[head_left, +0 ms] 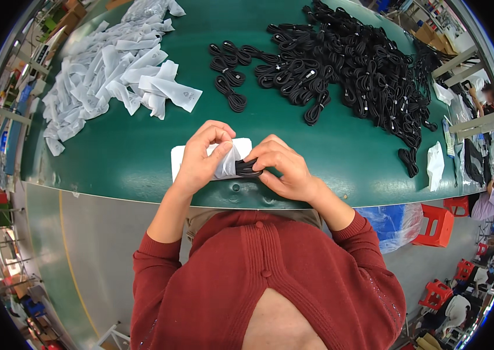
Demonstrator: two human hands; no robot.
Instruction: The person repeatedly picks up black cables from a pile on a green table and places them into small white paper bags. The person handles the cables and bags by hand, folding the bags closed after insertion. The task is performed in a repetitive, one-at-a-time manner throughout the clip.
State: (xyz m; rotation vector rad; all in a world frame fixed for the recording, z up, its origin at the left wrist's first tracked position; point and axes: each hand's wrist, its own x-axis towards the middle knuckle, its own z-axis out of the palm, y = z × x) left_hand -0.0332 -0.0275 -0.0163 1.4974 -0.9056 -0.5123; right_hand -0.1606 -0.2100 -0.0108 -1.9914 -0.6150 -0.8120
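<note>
My left hand [205, 156] pinches the mouth of a translucent white plastic bag [226, 165] near the front edge of the green table. In my right hand [282, 166] is a coiled black cable [247, 168], gripped between thumb and fingers. The cable's left end sits at the bag's opening; how far it reaches inside is hard to see. Beneath both hands lies a flat white sheet or pad [178, 156], partly covered by them.
A heap of white plastic bags [112, 73] covers the table's [124, 163] far left. Bundled black cables [364, 70] pile up at the far right, several lying apart [232, 96] near the middle. A white packet [435, 166] lies right. Red stools [435, 226] stand beyond the table edge.
</note>
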